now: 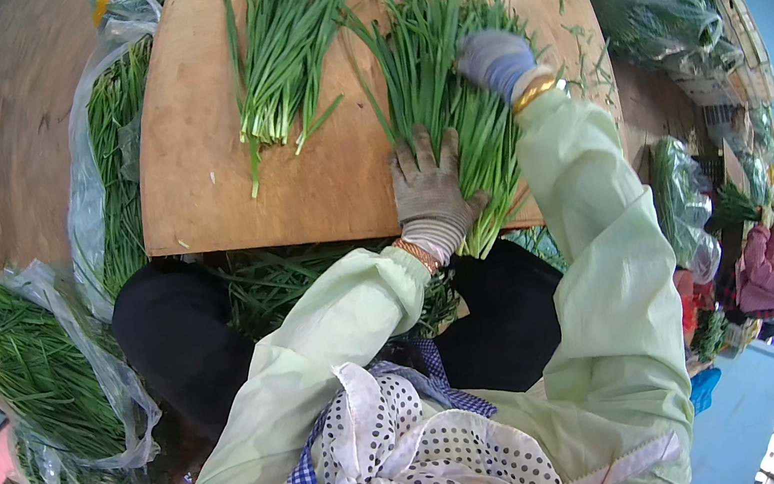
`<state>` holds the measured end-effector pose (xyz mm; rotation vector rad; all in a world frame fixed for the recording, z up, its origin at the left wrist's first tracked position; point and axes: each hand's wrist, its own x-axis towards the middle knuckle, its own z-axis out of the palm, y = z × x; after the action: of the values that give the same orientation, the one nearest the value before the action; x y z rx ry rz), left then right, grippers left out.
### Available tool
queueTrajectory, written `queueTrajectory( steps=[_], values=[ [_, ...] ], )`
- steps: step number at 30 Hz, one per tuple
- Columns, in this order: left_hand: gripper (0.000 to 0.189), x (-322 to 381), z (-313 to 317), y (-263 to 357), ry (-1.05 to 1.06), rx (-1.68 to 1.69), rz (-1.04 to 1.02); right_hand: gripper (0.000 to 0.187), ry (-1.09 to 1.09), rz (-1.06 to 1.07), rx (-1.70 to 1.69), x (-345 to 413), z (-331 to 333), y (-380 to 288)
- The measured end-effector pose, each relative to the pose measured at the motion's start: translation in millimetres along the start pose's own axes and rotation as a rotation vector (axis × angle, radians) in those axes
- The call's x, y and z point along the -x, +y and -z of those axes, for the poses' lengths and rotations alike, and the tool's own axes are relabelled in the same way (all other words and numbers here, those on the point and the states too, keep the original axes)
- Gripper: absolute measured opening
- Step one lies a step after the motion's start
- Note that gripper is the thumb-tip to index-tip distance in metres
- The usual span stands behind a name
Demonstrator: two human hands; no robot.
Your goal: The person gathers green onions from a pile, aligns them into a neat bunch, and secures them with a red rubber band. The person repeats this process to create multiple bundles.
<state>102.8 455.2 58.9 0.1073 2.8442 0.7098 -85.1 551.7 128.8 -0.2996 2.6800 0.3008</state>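
On a wooden board (209, 171) before me lie two heaps of long green leafy stalks, which look like garlic chives. My left hand (430, 186), in a grey-brown knit glove, rests with spread fingers on the lower left of the right heap (420, 69). Over that heap's upper right side is my right hand (497, 63), in a blurred blue-grey glove; its fingers are curled, and whether they grip any stalks I cannot tell. The left heap (287, 45) lies untouched, its pale stem ends towards me.
Clear plastic bags of green stalks stand left of the board (114, 148) and at the lower left (49, 364). Another large bag (653, 2) is beyond the board's right edge. More greens (272, 283) lie below the board between my knees. A person (764, 273) sits far right.
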Motion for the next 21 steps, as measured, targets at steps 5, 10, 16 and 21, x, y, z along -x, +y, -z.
queueTrajectory(
  steps=[5, 10, 16, 21],
  values=[
    [0.099, 0, 4, 6, -0.013, -0.037, 0.024, 0.035, 0.103, -0.186, -0.629, 19, 2, 66],
    [0.103, 1, -1, 7, 0.016, -0.102, 0.036, 0.031, 0.345, -0.118, -0.858, 72, -12, 79],
    [0.095, -16, -4, -37, 0.026, 0.265, -0.087, 0.026, 0.646, -0.023, -1.395, 166, -21, 61],
    [0.065, -28, 20, -73, 0.329, 0.321, -0.294, 0.031, 0.779, 0.116, -1.659, 266, -54, 20]
  ],
)
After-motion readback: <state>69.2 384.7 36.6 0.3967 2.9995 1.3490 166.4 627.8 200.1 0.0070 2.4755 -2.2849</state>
